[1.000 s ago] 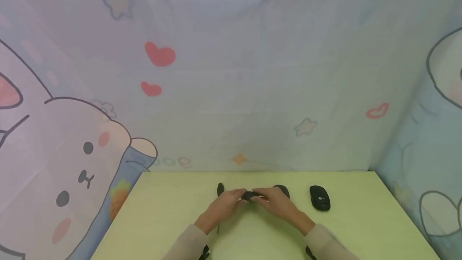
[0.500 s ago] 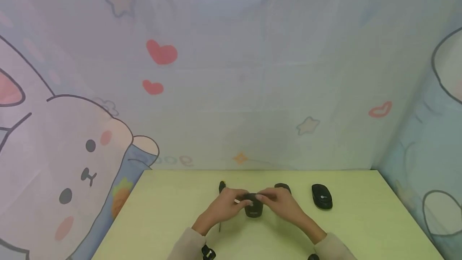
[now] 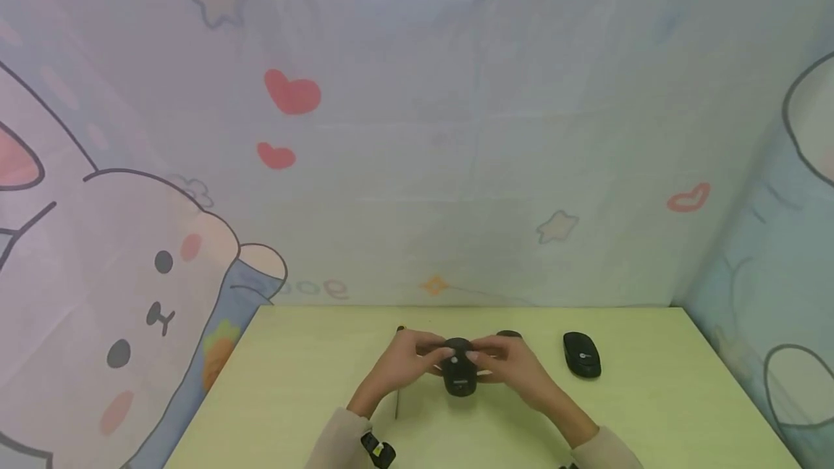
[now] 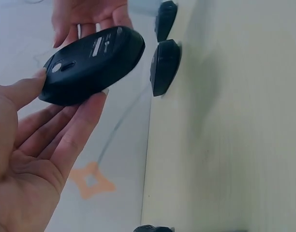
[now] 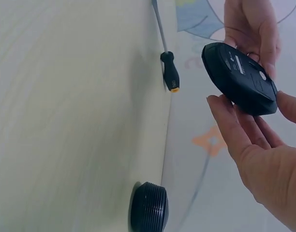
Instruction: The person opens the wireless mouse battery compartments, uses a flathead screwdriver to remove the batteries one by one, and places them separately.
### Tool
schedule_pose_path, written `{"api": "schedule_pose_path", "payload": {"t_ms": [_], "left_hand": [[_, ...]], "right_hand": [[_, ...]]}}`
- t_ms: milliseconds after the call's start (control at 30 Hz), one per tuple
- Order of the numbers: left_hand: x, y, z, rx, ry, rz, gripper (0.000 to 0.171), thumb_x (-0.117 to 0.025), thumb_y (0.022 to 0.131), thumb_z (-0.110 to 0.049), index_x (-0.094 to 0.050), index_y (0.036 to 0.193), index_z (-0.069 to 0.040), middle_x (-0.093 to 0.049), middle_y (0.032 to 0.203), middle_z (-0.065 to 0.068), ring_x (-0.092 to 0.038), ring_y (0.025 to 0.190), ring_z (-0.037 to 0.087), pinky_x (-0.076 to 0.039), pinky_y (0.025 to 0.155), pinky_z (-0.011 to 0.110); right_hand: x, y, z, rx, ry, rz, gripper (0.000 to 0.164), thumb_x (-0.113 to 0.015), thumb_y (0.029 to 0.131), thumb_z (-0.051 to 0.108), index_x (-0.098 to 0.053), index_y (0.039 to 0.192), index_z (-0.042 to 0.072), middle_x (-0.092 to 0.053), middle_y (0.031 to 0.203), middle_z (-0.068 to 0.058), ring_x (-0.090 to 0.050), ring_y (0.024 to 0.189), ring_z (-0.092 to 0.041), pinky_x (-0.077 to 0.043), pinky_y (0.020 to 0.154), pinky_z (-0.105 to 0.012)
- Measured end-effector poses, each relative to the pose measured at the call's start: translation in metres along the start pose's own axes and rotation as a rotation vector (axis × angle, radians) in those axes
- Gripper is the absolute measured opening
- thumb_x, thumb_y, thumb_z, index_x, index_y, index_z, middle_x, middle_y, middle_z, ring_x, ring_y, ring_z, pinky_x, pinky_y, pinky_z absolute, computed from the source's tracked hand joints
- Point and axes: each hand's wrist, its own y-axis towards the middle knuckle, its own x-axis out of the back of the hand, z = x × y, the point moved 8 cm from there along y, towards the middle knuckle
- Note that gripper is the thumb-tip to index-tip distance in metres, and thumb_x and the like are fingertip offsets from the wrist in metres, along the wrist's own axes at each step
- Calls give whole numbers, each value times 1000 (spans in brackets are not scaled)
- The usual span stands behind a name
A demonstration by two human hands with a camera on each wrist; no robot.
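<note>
A black computer mouse is held up off the table between both hands, its underside with a pale label and round white spot turned toward the head camera. My left hand pinches one side, thumb on the underside edge and fingers beneath, as the left wrist view shows with the mouse tilted. From the other side, my right hand grips it with thumb and fingers; the right wrist view has this hand below the mouse.
On the table, a second black mouse is partly hidden behind my right hand. Another mouse lies farther right. A screwdriver with a black and yellow handle lies by my left hand, which covers much of it in the head view.
The mouse has swung from a nearly edge-on pose to one with its underside facing the head camera. Both hands have stayed near the same spot and shifted their fingers along its sides.
</note>
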Motion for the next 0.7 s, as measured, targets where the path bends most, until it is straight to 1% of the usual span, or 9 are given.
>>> {"api": "schedule_pose_path", "payload": {"t_ms": [100, 233, 367, 567, 633, 700], "left_hand": [[0, 1, 4, 34, -73, 13, 30, -69, 103, -31, -77, 121, -9, -79, 116, 15, -81, 93, 19, -69, 78, 37], [0, 1, 8, 52, -122, 36, 31, -70, 103, -32, -78, 120, -8, -80, 112, 15, -81, 88, 18, -69, 77, 39], [-1, 1, 8, 54, -140, 53, 32, -70, 103, -33, -78, 121, -7, -80, 111, 15, -81, 86, 21, -69, 77, 42], [-3, 1, 9, 71, -162, 45, 32, -70, 103, -34, -79, 118, -7, -81, 107, 15, -81, 85, 23, -69, 77, 47], [-4, 0, 11, 81, -171, 41, 31, -71, 102, -34, -79, 117, -8, -81, 105, 14, -81, 85, 24, -69, 78, 48], [-5, 0, 12, 86, -182, 38, 30, -70, 102, -34, -80, 116, -8, -82, 104, 14, -81, 85, 24, -69, 77, 46]], "right_hand": [[-1, -1, -4, -37, 36, 5, 45, -71, 102, 19, -62, 137, -8, -65, 135, -31, -74, 115, -35, -66, 91, -45], [-4, -4, -10, -70, 49, 14, 50, -74, 99, 19, -59, 140, -7, -62, 140, -30, -74, 115, -31, -67, 91, -45], [-5, -7, -12, -80, 49, 21, 56, -78, 95, 19, -59, 142, -5, -61, 143, -31, -75, 113, -31, -67, 92, -44], [-5, -12, -16, -91, 68, 17, 61, -82, 91, 16, -58, 143, -4, -60, 144, -32, -78, 107, -28, -66, 93, -42], [-5, -13, -17, -92, 70, 17, 61, -83, 91, 15, -59, 144, -3, -60, 145, -31, -78, 107, -26, -66, 94, -41], [-5, -14, -18, -90, 72, 18, 61, -83, 90, 15, -59, 144, -2, -59, 146, -31, -78, 107, -25, -66, 95, -40]]}}
